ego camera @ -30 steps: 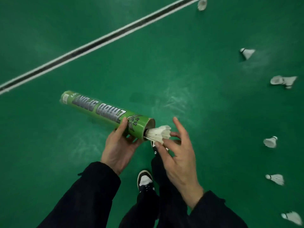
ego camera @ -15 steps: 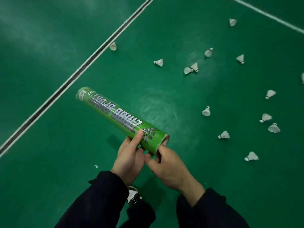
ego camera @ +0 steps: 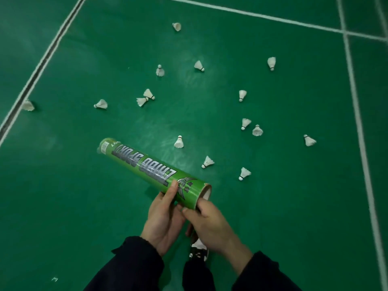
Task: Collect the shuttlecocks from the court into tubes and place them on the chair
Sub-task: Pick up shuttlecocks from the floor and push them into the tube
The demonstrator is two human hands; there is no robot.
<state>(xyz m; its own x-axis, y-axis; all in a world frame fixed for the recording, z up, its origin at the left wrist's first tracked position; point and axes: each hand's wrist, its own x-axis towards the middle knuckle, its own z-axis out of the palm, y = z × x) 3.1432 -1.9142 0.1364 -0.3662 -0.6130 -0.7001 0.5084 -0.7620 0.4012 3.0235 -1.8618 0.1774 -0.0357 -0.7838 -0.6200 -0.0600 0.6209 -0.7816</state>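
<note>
A green shuttlecock tube (ego camera: 147,165) lies slanted in my hands, its open end (ego camera: 206,192) toward me at the right. My left hand (ego camera: 165,217) grips it from below near that end, thumb on top. My right hand (ego camera: 210,223) is curled at the rim of the opening, fingers against the tube. Something white shows just inside the mouth. Several white shuttlecocks lie scattered on the green court beyond; the nearest are one (ego camera: 178,142), another (ego camera: 207,162) and a third (ego camera: 244,173).
White court lines run along the left (ego camera: 39,66), across the top (ego camera: 252,15) and down the right (ego camera: 361,143). One shuttlecock (ego camera: 28,105) sits by the left line. My shoe (ego camera: 198,250) shows below my hands. No chair is in view.
A second ago my right hand was pushing a shuttlecock into the tube's mouth; it is now inside. My view has swung up and right, showing many more shuttlecocks on the court.
</note>
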